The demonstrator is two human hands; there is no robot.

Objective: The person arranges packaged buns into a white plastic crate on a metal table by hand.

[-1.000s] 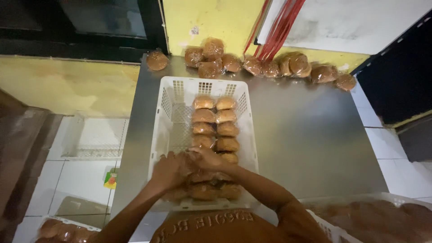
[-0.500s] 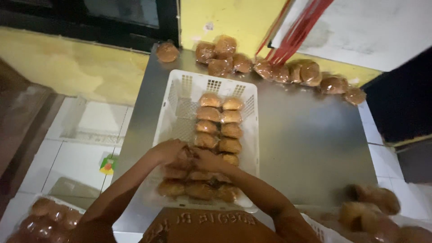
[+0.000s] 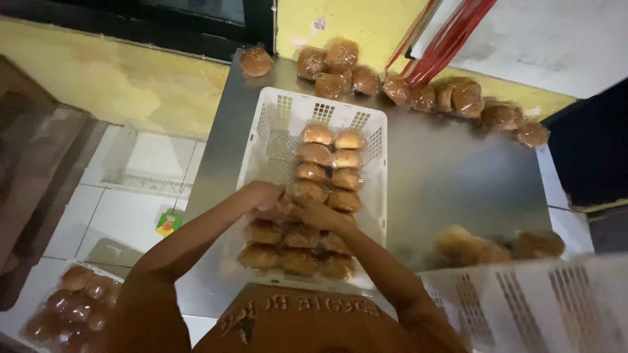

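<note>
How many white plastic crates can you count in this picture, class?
2. One white crate sits mid-table, filled with wrapped buns, both hands inside it. A second crate is at the lower right edge, partly cut off; others may lie outside the view.

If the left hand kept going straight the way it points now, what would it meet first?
The left hand points right, toward the right hand. It would probably meet the wrapped buns between them first, inside the white crate; depth is hard to judge.

clear-wrapped brown buns (image 3: 327, 171) in crate, small green-red packet (image 3: 168, 223) on floor
</note>
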